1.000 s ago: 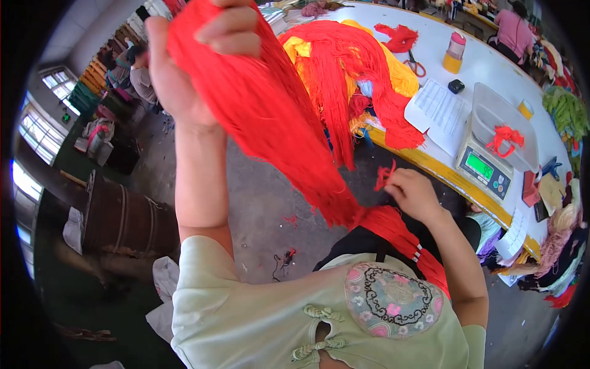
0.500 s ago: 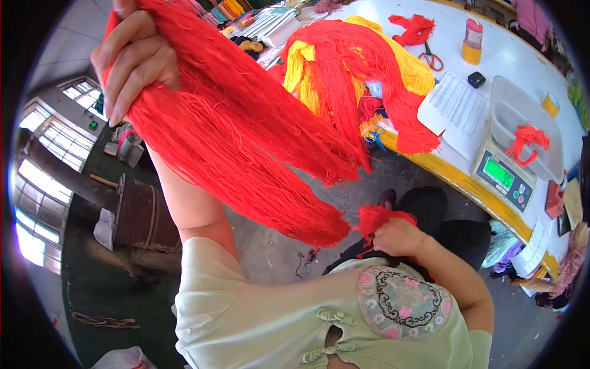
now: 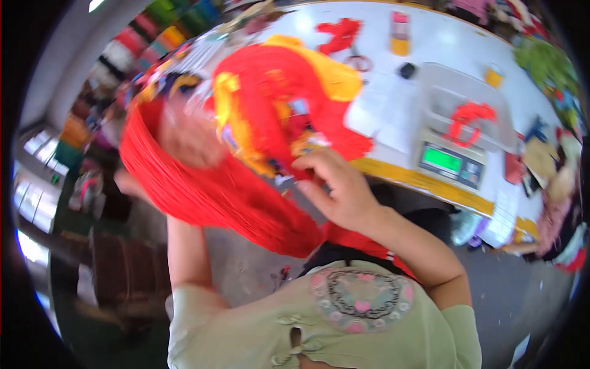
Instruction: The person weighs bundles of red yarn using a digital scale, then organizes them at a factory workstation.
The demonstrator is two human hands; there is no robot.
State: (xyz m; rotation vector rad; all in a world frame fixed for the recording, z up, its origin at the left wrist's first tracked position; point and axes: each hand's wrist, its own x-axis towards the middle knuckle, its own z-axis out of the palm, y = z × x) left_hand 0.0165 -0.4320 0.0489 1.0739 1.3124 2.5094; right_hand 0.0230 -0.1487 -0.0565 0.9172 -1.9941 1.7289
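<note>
A long red yarn skein [image 3: 203,190] hangs in a loop from my raised left hand [image 3: 192,136]. That hand is smeared by motion; its fingers lie inside the loop and the thumb side shows beyond the strands at left. The skein's lower end reaches down to my lap. My right hand [image 3: 344,194] is up near the table's front edge, thumb and fingers apart with nothing between them. More red yarn [image 3: 353,238] lies on my lap below the right wrist, partly hidden by the forearm. On the table, red skeins [image 3: 264,80] are heaped with yellow yarn [image 3: 335,74].
A digital scale [image 3: 452,161] carries a clear plastic tray [image 3: 430,92] with a red yarn bundle [image 3: 470,117]. Papers [image 3: 384,111], scissors [image 3: 358,63], a small black object [image 3: 407,71] and another red bundle [image 3: 338,35] lie on the white table. A rusty drum [image 3: 132,267] stands at left.
My left hand has come down and inward with the skein. My right hand has risen from the red yarn at my lap and let it go. The view has turned left.
</note>
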